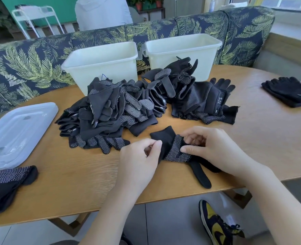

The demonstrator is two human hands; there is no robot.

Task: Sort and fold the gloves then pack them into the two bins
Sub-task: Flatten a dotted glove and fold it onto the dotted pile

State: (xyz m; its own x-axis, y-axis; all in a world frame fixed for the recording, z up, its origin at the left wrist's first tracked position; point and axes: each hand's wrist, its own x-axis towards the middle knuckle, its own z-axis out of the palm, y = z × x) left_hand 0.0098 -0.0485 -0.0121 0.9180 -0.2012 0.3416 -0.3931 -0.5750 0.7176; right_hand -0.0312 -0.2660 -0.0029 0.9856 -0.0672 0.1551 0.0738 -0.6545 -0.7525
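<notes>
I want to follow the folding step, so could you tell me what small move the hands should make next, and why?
Probably finish the fold: both the left hand and right hand pinch the dotted glove at the table edge, its finger end still hanging loose. Both bins look empty, so packing comes after.

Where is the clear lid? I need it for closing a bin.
In the head view, the clear lid lies flat at the table's left edge, left of the glove pile.
</notes>
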